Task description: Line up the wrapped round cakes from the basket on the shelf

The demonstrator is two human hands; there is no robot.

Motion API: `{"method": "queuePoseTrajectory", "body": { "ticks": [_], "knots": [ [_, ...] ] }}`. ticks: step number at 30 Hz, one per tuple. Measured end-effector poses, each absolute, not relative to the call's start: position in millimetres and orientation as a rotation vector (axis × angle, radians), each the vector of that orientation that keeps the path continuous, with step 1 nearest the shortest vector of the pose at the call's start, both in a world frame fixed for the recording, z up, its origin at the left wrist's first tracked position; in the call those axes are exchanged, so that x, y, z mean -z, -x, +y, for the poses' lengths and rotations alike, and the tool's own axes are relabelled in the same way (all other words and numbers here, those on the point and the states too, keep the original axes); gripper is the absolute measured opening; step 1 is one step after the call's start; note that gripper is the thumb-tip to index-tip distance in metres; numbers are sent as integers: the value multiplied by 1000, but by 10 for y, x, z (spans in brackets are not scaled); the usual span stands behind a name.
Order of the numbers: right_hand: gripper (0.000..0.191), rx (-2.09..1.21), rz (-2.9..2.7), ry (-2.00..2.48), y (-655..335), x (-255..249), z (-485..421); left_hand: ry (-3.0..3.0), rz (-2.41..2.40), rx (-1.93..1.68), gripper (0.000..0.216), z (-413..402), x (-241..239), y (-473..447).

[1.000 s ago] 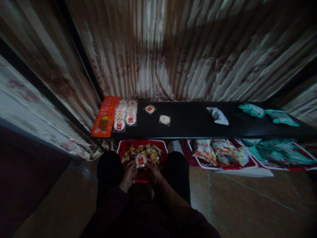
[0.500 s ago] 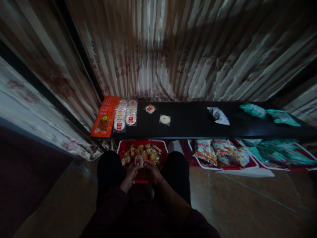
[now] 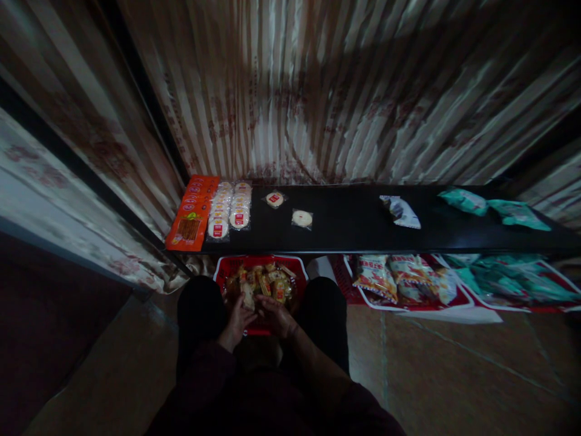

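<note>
A red basket (image 3: 226,264) full of small wrapped snacks (image 3: 272,283) stands on the floor between my knees, under a black shelf (image 3: 354,233). Both my hands are down in it, close together. My left hand (image 3: 235,324) grips a pale wrapped cake (image 3: 247,297), which is turned nearly edge-on. My right hand (image 3: 278,316) lies just right of it with its fingers bent toward the cake; the dim light hides whether they hold anything. On the shelf's left end lie two rows of round wrapped cakes (image 3: 229,209) beside orange packets (image 3: 193,213).
Two single cakes (image 3: 275,198) (image 3: 302,218) lie on the shelf, with a grey-white packet (image 3: 400,212) and teal packets (image 3: 494,207) farther right. Under the shelf are trays of snack bags (image 3: 394,278) and teal bags (image 3: 499,281). Striped curtains hang behind and at left.
The round cake with the red label, held face-up over the basket a second ago, has been lowered and turned on edge. Both hands have drawn slightly closer together.
</note>
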State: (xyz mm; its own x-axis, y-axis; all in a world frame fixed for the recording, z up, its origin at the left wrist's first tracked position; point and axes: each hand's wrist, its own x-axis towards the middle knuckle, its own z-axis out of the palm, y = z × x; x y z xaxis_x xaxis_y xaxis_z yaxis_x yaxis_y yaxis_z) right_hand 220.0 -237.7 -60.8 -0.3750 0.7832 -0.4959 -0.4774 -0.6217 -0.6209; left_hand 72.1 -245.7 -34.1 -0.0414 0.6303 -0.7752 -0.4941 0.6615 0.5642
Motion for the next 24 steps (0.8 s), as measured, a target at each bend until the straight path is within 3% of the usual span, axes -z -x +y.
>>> {"method": "queuePoseTrajectory", "body": {
  "ticks": [14,19,24],
  "knots": [
    [45,-2057,-393,1048,-2148,599,-2372,-259,1275,-961,29,-2506,451,-754],
    [47,-2056,-444,1070,-2113,580,-2394,-482,1488,-870,56,-2478,450,-863],
    [46,-2037,-508,1092,-2124,527,-2387,-658,1562,-915,64,-2465,423,-917]
  ]
}}
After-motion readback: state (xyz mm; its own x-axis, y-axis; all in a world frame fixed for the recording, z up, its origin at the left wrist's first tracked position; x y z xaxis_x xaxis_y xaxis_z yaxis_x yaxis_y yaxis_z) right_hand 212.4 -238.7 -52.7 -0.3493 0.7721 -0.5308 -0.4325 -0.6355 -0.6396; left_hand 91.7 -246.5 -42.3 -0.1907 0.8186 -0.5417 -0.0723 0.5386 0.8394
